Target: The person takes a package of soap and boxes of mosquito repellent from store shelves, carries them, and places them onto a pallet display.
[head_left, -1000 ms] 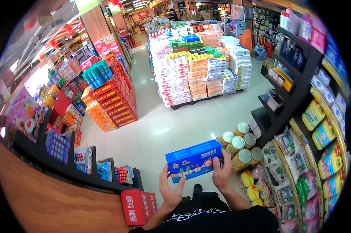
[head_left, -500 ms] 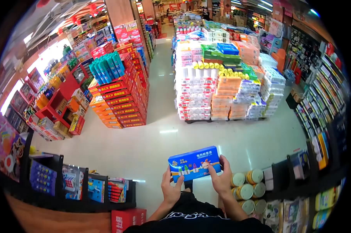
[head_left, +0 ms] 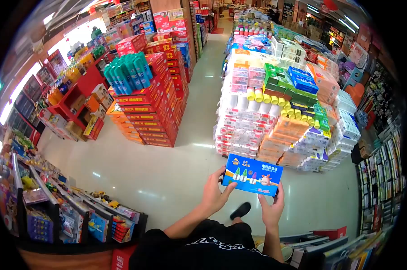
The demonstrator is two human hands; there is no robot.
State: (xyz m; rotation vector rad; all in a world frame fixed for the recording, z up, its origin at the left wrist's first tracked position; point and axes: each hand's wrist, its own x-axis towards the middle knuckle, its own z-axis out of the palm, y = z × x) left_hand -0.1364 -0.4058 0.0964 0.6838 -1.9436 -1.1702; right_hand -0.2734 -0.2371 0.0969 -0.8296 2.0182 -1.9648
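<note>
A blue rectangular cardboard box with small bottles printed on it (head_left: 254, 173) is held up over the pale, glossy floor (head_left: 181, 175), pinched between two bare hands: the left hand (head_left: 215, 191) grips its left edge, thumb on the lower left corner; the right hand (head_left: 272, 209) clasps the lower right corner. Teal cylindrical cans (head_left: 128, 75) stand at the near edge of a red carton stack (head_left: 155, 119).

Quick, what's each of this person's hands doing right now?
Left hand: closed on the left end of the blue electric mosquito-repellent liquid box.
Right hand: closed on the same box, at its lower right corner.
</note>
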